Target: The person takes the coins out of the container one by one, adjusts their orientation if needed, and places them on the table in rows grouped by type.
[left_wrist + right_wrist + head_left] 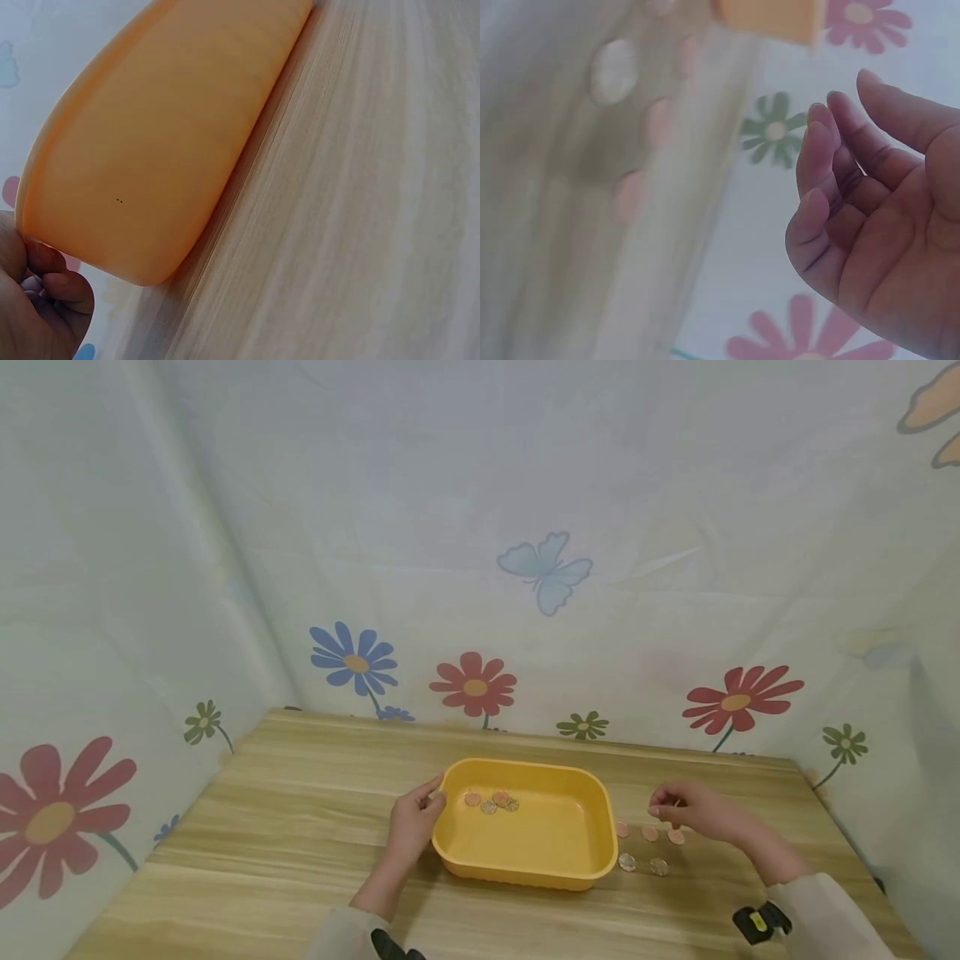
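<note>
A yellow rectangular plastic tray (532, 843) stands on the table, and my left hand (411, 825) holds its left rim. In the left wrist view, the thumb and curled fingers (67, 292) pinch that rim at a corner. Several coins lie inside the tray near its left end, copper ones (472, 798) and silver ones (489, 807). Right of the tray, three copper coins (649, 833) form a row, with two silver coins (627, 862) nearer me. My right hand (701, 812) hovers just above the copper row. Its fingers are loosely bent, and nothing shows between them in the right wrist view.
The wood-grain table (300, 835) extends left of the tray and in front of it. A pale curtain (420, 527) printed with flowers and butterflies hangs behind the table and along both sides.
</note>
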